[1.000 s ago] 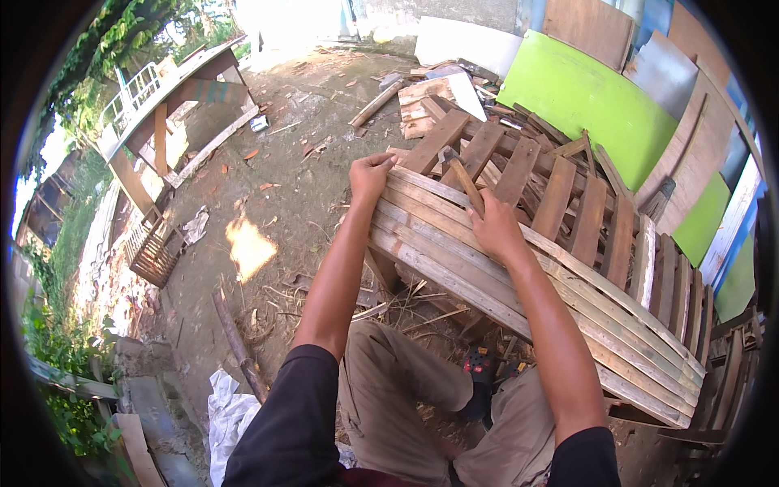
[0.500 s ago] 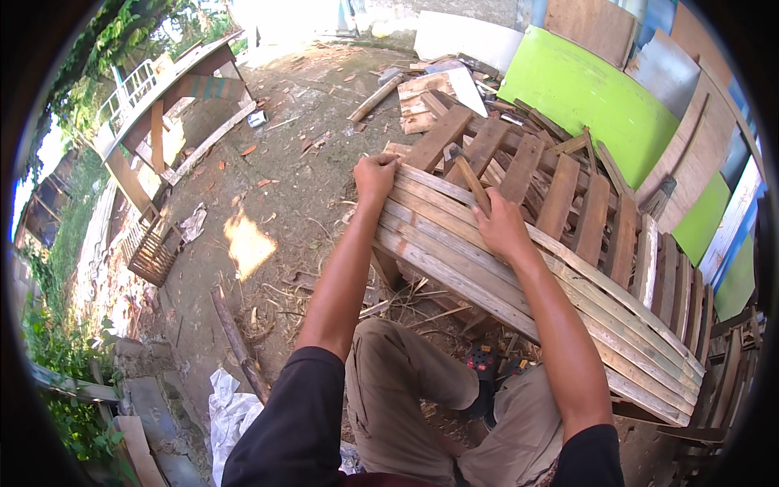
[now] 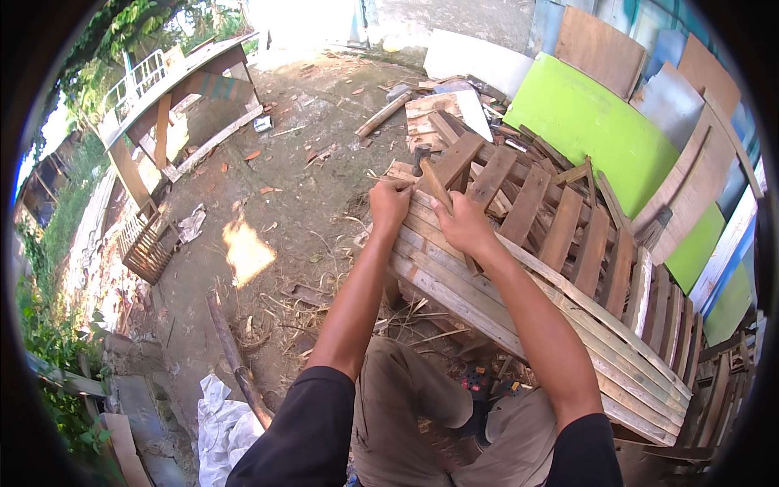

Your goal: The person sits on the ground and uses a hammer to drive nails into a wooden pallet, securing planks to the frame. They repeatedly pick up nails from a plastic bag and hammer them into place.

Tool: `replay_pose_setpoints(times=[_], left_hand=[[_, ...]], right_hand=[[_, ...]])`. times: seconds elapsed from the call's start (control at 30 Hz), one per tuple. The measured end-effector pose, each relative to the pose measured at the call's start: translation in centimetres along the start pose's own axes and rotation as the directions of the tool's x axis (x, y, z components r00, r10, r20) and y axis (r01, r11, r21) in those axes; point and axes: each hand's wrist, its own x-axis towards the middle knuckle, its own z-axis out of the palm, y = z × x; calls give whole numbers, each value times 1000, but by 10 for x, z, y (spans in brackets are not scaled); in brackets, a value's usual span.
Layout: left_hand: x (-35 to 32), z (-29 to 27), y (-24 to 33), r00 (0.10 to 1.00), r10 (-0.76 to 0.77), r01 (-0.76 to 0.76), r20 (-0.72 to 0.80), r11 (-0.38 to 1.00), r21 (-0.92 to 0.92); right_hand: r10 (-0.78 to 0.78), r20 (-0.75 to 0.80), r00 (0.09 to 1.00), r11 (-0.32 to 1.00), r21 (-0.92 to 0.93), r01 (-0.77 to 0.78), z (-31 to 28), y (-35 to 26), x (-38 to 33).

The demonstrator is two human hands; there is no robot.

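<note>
My right hand point(image 3: 466, 224) is wrapped round the wooden handle of a hammer point(image 3: 436, 183), whose dark head stands up near the far left end of the slats. Close beside it, my left hand point(image 3: 390, 206) is closed in a pinch at that same end; whatever is between its fingers is too small or hidden to name. Both hands are over a panel of pale, weathered wooden slats point(image 3: 584, 341) laid side by side, slanting down to the right. Brown boards point(image 3: 526, 204) lie spaced apart in a frame just beyond it.
Scrap wood point(image 3: 434, 120) is heaped past the frame. A green panel point(image 3: 596, 109) leans at the back right. On the left are a wooden table-like structure point(image 3: 166, 105), a slatted crate point(image 3: 148, 247), a branch point(image 3: 235, 361) and a white sack point(image 3: 227, 430).
The hammer and my right hand have moved left and closer to my left hand, with the hammer head now past the slats' end. The view has shifted slightly.
</note>
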Motion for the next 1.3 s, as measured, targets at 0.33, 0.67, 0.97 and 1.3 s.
replay_pose_setpoints(times=[0.33, 0.67, 0.97, 1.3], left_hand=[[3, 3, -8, 1000, -12, 12, 7, 1000, 28], [2, 4, -8, 999, -30, 30, 11, 999, 37], [3, 3, -5, 998, -31, 31, 46, 999, -6], [23, 5, -27, 957, -274, 267, 91, 960, 82]], right_hand=[[-9, -56, 998, 1000, -18, 8, 24, 0, 8], [55, -47, 997, 998, -28, -57, 28, 1, 6], [50, -73, 996, 994, 96, -43, 16, -1, 7], [214, 49, 976, 936, 275, -219, -2, -7, 0]])
